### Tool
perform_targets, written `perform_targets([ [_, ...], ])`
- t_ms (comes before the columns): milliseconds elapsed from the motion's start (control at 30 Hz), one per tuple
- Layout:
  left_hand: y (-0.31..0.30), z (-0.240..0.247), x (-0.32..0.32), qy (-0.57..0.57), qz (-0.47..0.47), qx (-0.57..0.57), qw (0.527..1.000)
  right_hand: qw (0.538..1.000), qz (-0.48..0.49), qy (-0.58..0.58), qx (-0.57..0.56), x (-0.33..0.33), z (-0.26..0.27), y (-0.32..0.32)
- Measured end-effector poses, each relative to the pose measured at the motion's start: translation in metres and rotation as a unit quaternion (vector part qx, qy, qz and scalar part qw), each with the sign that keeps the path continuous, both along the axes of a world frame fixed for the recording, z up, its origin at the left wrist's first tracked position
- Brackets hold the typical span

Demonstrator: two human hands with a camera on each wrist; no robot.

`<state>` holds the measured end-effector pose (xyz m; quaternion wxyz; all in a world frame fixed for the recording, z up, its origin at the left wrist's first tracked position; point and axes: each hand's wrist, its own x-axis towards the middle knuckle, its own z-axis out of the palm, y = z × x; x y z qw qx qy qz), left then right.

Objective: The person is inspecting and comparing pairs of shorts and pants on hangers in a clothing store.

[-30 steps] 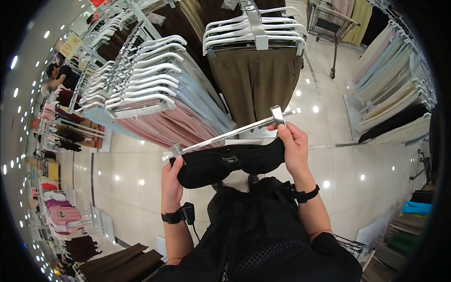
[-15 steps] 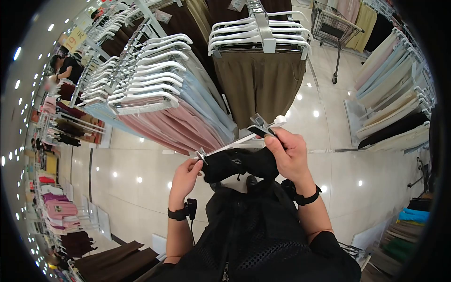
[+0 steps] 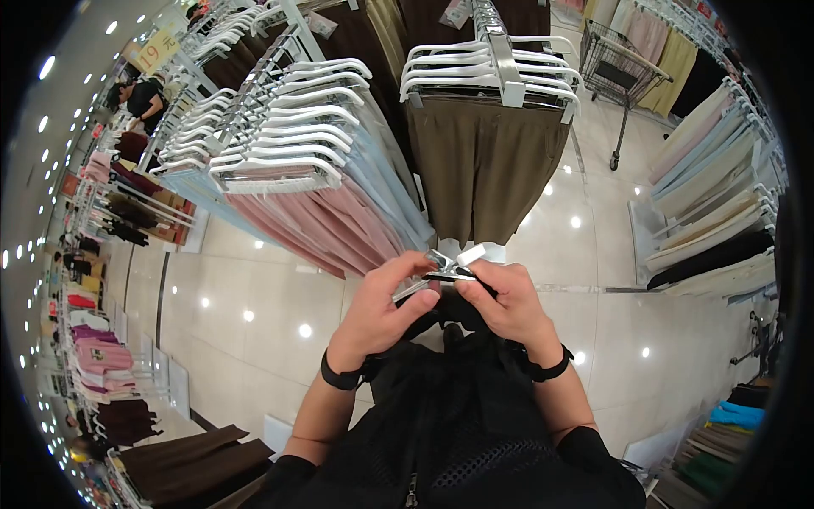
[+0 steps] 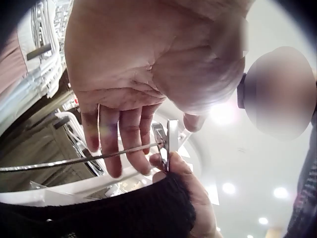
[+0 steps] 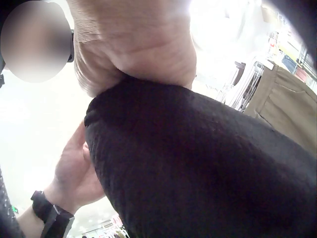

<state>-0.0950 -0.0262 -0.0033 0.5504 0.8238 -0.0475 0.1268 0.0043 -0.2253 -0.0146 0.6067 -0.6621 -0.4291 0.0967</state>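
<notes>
A black garment [image 5: 198, 163] hangs from a clip hanger, its waist edge running along under the metal rod [image 4: 74, 161]. At the garment's corner, my right hand [image 3: 510, 305] pinches the cloth, close below the silver clip [image 4: 172, 141]. My left hand [image 3: 381, 310] has come over to this same clip. In the left wrist view its fingers reach out straight behind the rod, with the thumb on the clip's other side. Beside the clip, the hanger's white end [image 3: 471, 253] sticks out near my right fingers. The other clip is hidden.
In front hang pink trousers [image 3: 309, 225] and brown trousers [image 3: 487, 170] on white hangers. More trousers [image 3: 708, 246] line a rack at the right. A shopping cart [image 3: 623, 72] stands at the back right, and another person [image 3: 144, 97] is far left. Tiled floor [image 3: 246, 356] lies between the racks.
My left hand has let go of the left end of the hanger and moved right to the clip by my right hand. The hanger has turned and its right end has dropped closer to me.
</notes>
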Motion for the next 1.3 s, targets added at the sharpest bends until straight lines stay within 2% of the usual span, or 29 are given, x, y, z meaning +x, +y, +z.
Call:
perform_targets([
  [67, -0.006, 0.0, 0.004, 0.071, -0.028, -0.081, 0.994, 1.0, -0.002, 0.014, -0.016, -0.002, -0.006, -0.003],
  [200, -0.014, -0.008, 0.008, 0.08, -0.042, -0.153, 0.984, 1.0, -0.006, 0.017, -0.009, -0.004, -0.011, -0.007],
  [367, -0.015, -0.013, 0.011, 0.056, -0.009, -0.119, 0.991, 0.998, -0.031, 0.047, 0.02, -0.009, -0.017, -0.002],
  [433, -0.013, -0.019, 0.011, 0.057, 0.012, -0.102, 0.993, 0.992, -0.038, 0.12, -0.003, -0.01, -0.019, -0.001],
  [467, -0.013, -0.021, 0.011, 0.047, 0.031, -0.119, 0.991, 0.992, -0.038, 0.12, -0.003, -0.009, -0.02, -0.001],
  [567, -0.014, -0.017, 0.008, 0.046, 0.054, -0.168, 0.983, 0.972, -0.019, 0.233, -0.022, -0.006, -0.015, -0.004],
  [600, -0.015, -0.014, 0.007, 0.056, 0.055, -0.201, 0.976, 0.972, -0.018, 0.233, -0.022, -0.007, -0.012, -0.005],
  [667, -0.015, -0.014, 0.008, 0.054, 0.062, -0.19, 0.978, 0.964, 0.002, 0.265, -0.033, -0.007, -0.009, -0.005],
  [767, -0.012, -0.015, 0.006, 0.065, 0.073, -0.191, 0.977, 0.964, 0.016, 0.258, -0.067, -0.005, -0.014, -0.009],
  [900, -0.006, -0.019, 0.005, 0.078, 0.081, -0.222, 0.968, 0.968, 0.012, 0.249, -0.04, -0.007, -0.017, -0.011],
  [1100, -0.009, -0.016, 0.005, 0.107, 0.078, -0.209, 0.969, 0.983, -0.07, 0.172, -0.005, -0.009, -0.03, -0.005],
  [1167, -0.01, -0.014, 0.005, 0.115, 0.081, -0.203, 0.969, 0.989, -0.114, 0.092, 0.001, -0.011, -0.027, -0.004],
  [1300, -0.015, -0.011, 0.005, 0.131, 0.09, -0.173, 0.972, 0.989, -0.126, 0.077, 0.012, -0.013, -0.032, -0.001],
])
